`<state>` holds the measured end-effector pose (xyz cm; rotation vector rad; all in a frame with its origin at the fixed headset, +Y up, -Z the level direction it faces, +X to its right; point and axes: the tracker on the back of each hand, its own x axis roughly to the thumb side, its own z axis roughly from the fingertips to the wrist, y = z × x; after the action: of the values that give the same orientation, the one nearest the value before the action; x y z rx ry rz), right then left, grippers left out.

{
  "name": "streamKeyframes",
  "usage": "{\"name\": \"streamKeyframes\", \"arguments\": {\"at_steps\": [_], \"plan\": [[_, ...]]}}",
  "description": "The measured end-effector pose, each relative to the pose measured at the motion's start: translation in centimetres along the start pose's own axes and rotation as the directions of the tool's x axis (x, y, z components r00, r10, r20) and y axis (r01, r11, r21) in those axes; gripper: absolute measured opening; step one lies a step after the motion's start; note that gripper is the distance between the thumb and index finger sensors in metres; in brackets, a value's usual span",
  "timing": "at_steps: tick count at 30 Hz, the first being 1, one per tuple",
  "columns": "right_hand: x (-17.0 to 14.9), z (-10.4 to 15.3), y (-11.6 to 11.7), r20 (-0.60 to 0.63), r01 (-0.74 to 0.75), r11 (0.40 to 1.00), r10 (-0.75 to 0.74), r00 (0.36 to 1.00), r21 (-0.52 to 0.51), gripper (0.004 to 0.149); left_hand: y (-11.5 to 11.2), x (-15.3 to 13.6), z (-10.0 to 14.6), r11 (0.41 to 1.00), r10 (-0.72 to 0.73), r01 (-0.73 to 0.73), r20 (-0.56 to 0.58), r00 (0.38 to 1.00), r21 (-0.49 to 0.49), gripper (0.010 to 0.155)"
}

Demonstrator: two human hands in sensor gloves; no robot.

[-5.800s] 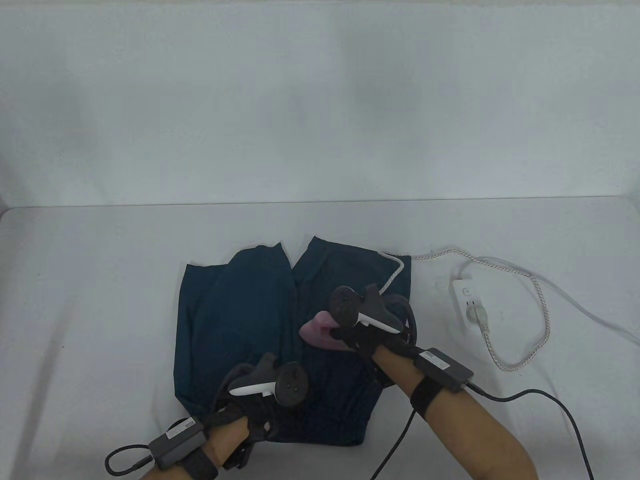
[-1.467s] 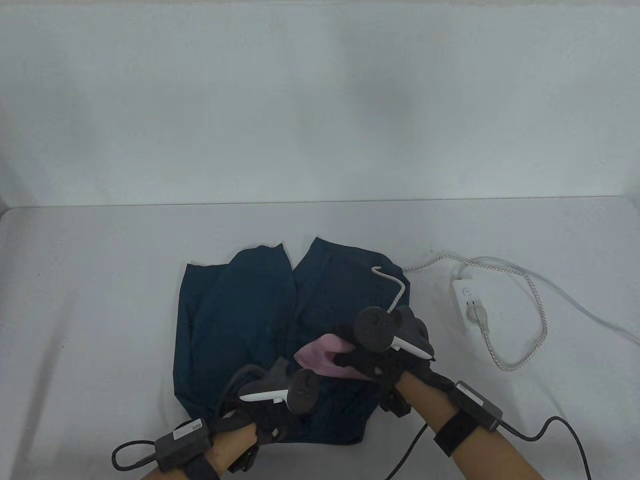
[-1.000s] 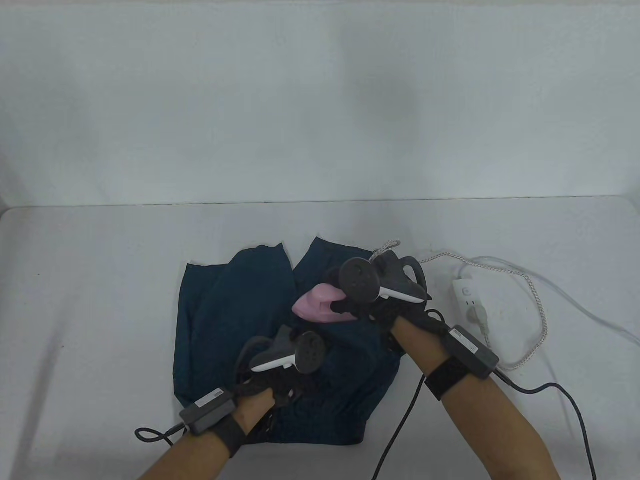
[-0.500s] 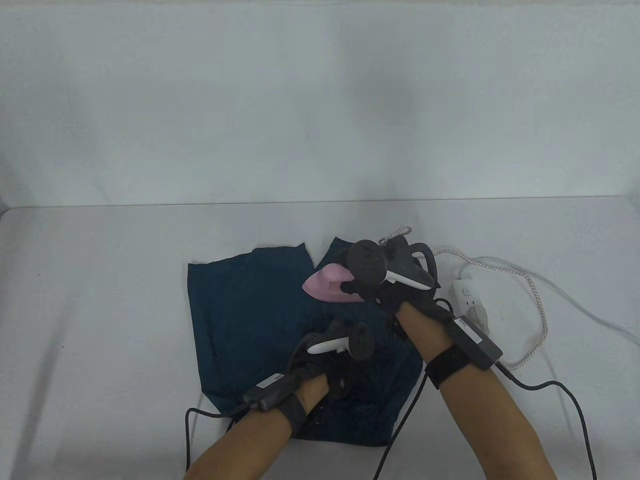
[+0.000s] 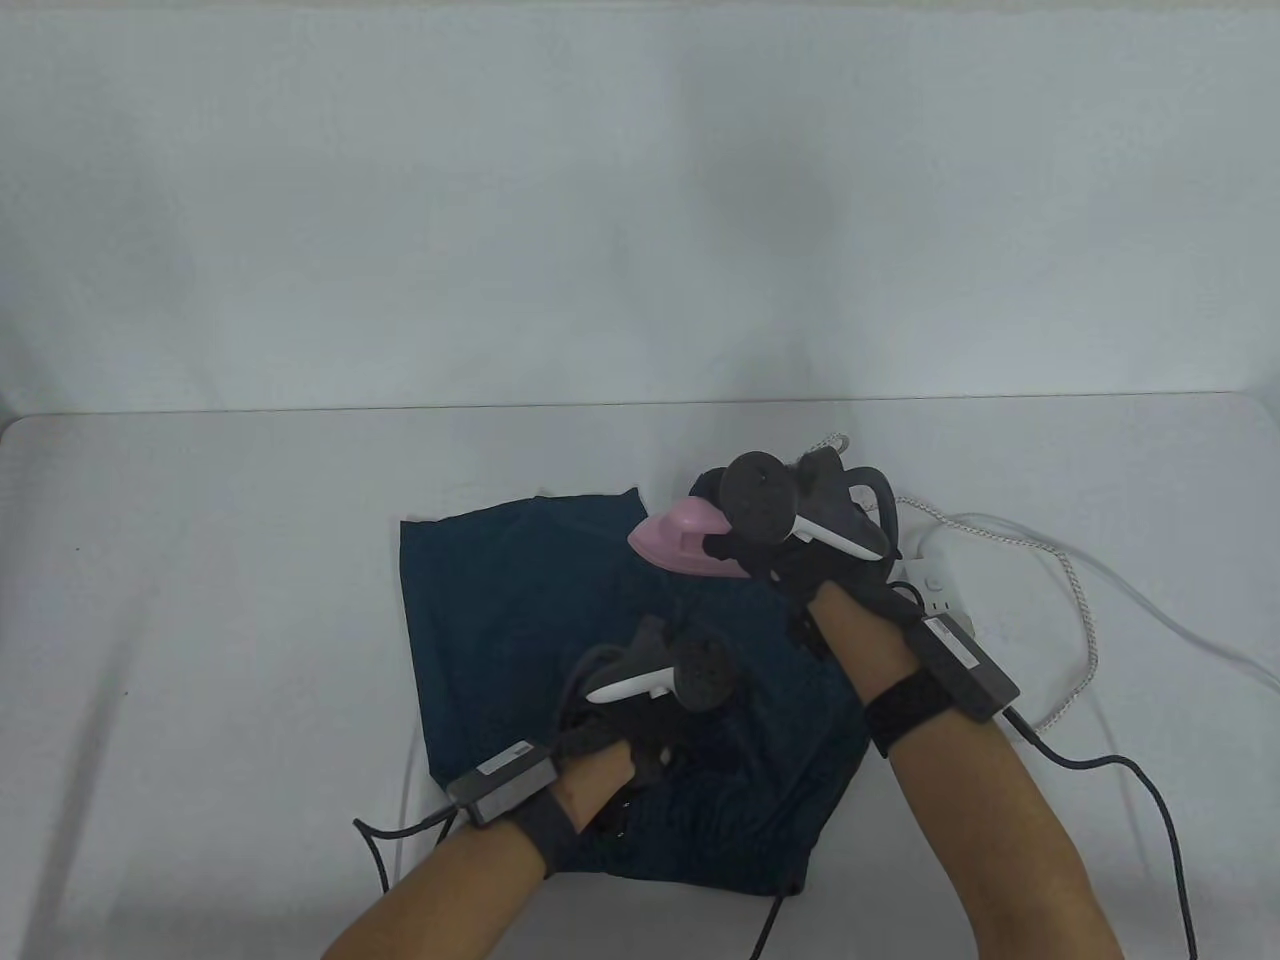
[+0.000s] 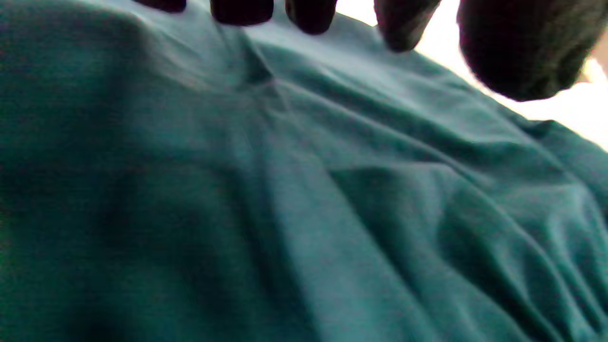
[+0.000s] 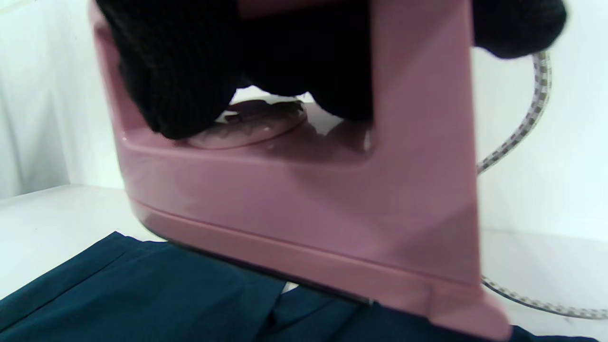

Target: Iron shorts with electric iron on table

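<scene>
Right grip [image 5: 790, 575] holds the pink iron [image 5: 685, 535] mid-frame on blue shorts [image 5: 510, 600]. Left grip [image 5: 640, 735] presses flat on them, fingers spread. White desk [image 5: 200, 600], white wall [image 5: 600, 200].

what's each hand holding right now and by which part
The right hand grips the pink iron by its handle; the left hand holds nothing and rests on the shorts.

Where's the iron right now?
In the table view the iron sits on the far right corner of the shorts, gripped by the right hand, just left of the power strip.
</scene>
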<state>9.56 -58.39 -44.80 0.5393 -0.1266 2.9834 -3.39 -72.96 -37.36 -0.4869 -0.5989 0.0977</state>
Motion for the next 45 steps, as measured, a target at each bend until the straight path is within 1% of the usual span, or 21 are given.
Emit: {"name": "streamKeyframes", "arguments": {"at_steps": [2, 4, 5, 6, 8, 10, 12, 13, 15, 17, 18, 23, 26, 31, 34, 37, 39, 41, 44, 45], "plan": [[0.8, -0.7, 0.5, 0.008, -0.002, 1.0, 0.002, 1.0, 0.002, 0.059, 0.2, -1.6, 2.7, 0.997, -0.066, 0.067, -0.021, 0.998, 0.029, 0.075], [1.7, -1.4, 1.0, 0.016, -0.001, 1.0, 0.001, 1.0, -0.002, 0.059, -0.1, -3.2, 5.0, 0.994, -0.102, 0.103, -0.035, 0.994, 0.045, 0.074], [2.2, -1.8, 1.3, 0.019, -0.007, 1.0, 0.007, 1.0, 0.002, 0.059, -0.4, -4.2, 6.3, 0.992, -0.115, 0.117, -0.047, 0.992, 0.043, 0.073], [2.5, -2.1, 1.5, 0.021, -0.014, 1.0, 0.014, 1.0, 0.001, 0.059, -0.7, -4.8, 7.1, 0.992, -0.119, 0.121, -0.054, 0.991, 0.033, 0.072], [3.7, -3.1, 2.1, 0.025, -0.034, 0.999, 0.034, 0.999, 0.0, 0.06, -2.1, -6.7, 9.3, 0.99, -0.139, 0.137, -0.083, 0.987, -0.031, 0.068], [4.6, -4.0, 2.6, 0.027, -0.039, 0.999, 0.039, 0.999, 0.003, 0.06, -3.3, -7.8, 10.5, 0.981, -0.18, 0.171, -0.095, 0.979, -0.095, 0.068], [5.9, -5.4, 3.6, 0.024, -0.024, 1.0, 0.024, 0.999, 0.004, 0.06, -5.2, -9.0, 11.4, 0.969, -0.194, 0.172, -0.113, 0.974, -0.176, 0.069], [6.4, -5.9, 3.9, 0.022, -0.015, 1.0, 0.015, 1.0, 0.006, 0.06, -5.6, -9.3, 11.7, 0.971, -0.177, 0.152, -0.125, 0.976, -0.186, 0.071], [7.6, -7.1, 4.9, 0.022, 0.004, 1.0, -0.005, 1.0, 0.022, 0.06, -5.9, -9.6, 11.9, 0.986, -0.121, 0.105, -0.13, 0.984, -0.126, 0.071], [9.1, -8.5, 6.2, 0.02, 0.02, 0.999, -0.021, 1.0, 0.042, 0.06, -5.9, -9.9, 11.8, 0.981, -0.122, 0.096, -0.149, 0.981, -0.168, 0.072], [9.5, -8.8, 6.5, 0.021, 0.022, 0.999, -0.023, 1.0, 0.046, 0.06, -5.9, -9.9, 11.8, 0.982, -0.116, 0.091, -0.149, 0.982, -0.165, 0.072], [13.3, -11.3, 9.9, 0.045, 0.048, 0.994, -0.053, 0.998, 0.102, 0.061, -5.9, -10.1, 11.8, 0.985, -0.109, 0.089, -0.132, 0.985, -0.15, 0.073], [14.7, -12.2, 11.4, 0.054, 0.059, 0.99, -0.067, 0.996, 0.127, 0.061, -5.9, -10.3, 11.8, 0.986, -0.092, 0.072, -0.137, 0.986, -0.148, 0.073], [17.1, -13.5, 13.8, 0.073, 0.035, 0.987, -0.047, 0.996, 0.154, 0.06, -5.8, -10.3, 11.8, 0.985, -0.097, 0.075, -0.14, 0.986, -0.155, 0.072], [17.8, -14.1, 14.6, 0.08, 0.028, 0.985, -0.042, 0.996, 0.172, 0.06, -5.8, -10.4, 11.7, 0.984, -0.09, 0.066, -0.139, 0.986, -0.164, 0.072], [17.9, -14.5, 15.1, 0.084, -0.016, 0.983, 0.001, 0.996, 0.183, 0.06, -5.7, -10.5, 11.7, 0.985, -0.08, 0.057, -0.138, 0.987, -0.165, 0.071], [17.6, -14.6, 15.2, 0.063, 0.012, 0.983, -0.024, 0.998, 0.185, 0.06, -5.7, -10.5, 11.7, 0.984, -0.08, 0.056, -0.138, 0.987, -0.167, 0.071], [17.1, -14.6, 15.0, 0.057, -0.016, 0.982, 0.005, 0.998, 0.188, 0.06, -5.7, -10.4, 11.6, 0.984, -0.083, 0.059, -0.138, 0.987, -0.169, 0.071], [15.9, -14.2, 14.6, 0.043, -0.06, 0.985, 0.054, 0.998, 0.164, 0.06, -5.7, -10.4, 11.5, 0.983, -0.087, 0.062, -0.137, 0.987, -0.176, 0.071], [15.2, -13.9, 14.4, 0.031, -0.077, 0.984, 0.073, 0.997, 0.164, 0.06, -5.6, -10.4, 11.5, 0.982, -0.087, 0.062, -0.137, 0.987, -0.177, 0.071]]}}
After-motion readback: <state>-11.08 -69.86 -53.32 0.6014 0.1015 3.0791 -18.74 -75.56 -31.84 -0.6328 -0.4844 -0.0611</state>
